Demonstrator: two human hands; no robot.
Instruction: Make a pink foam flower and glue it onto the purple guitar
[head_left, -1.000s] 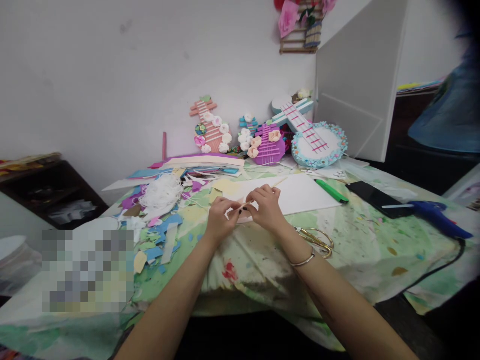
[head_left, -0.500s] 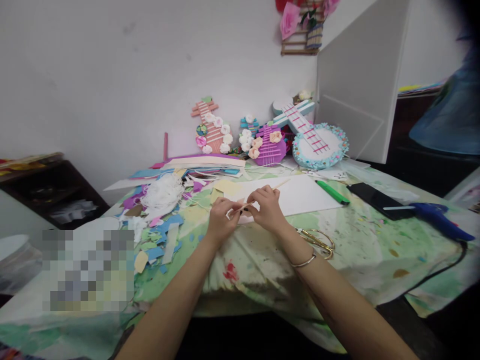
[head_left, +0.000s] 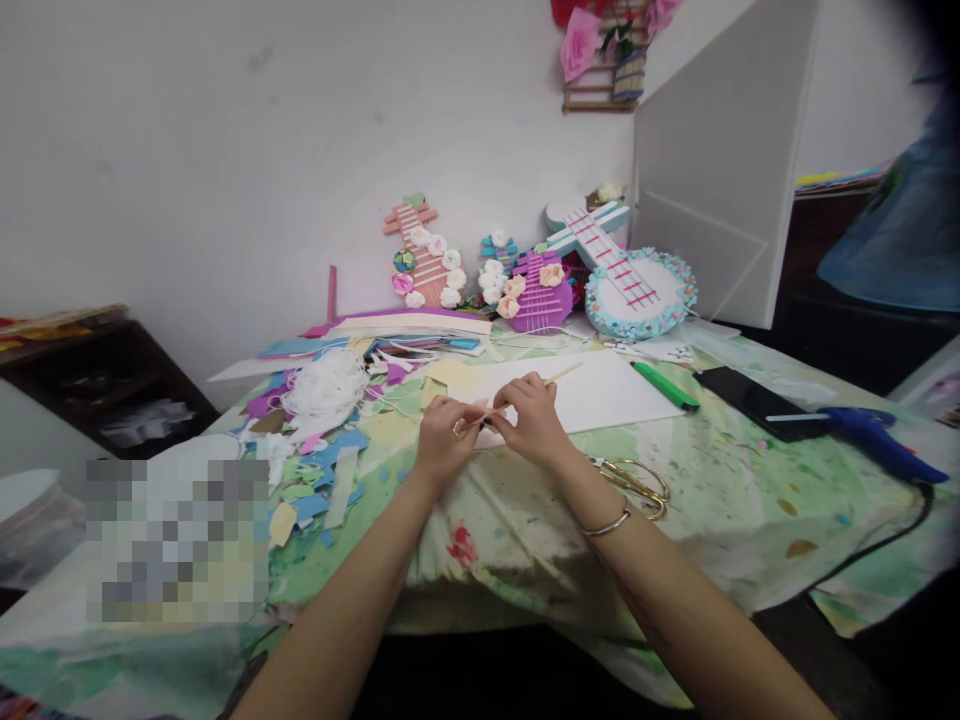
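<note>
My left hand [head_left: 445,438] and my right hand [head_left: 534,418] meet over the near edge of a white board [head_left: 607,395]. Both are closed, fingertips pinching a small pale pink paper piece [head_left: 489,411] between them. A thin light wooden stick [head_left: 564,373] sticks out past the right hand's knuckles, up and to the right; its other end is hidden by the fingers. Whether the paper wraps round the stick I cannot tell. Gold-handled scissors [head_left: 637,483] lie beside my right wrist, and a yellow paper piece [head_left: 454,375] lies behind my left hand.
Left are a white string bundle [head_left: 326,393] and paper scraps [head_left: 311,508]. Right are a green marker [head_left: 664,386], a black phone [head_left: 757,400] and a blue glue gun [head_left: 881,440] with its cord over the edge. Decorated paper instruments [head_left: 637,290] lean at the wall.
Hardly anything differs. The fingertips have shifted slightly around the pink paper, and the stick's end sits a touch differently above my right hand.
</note>
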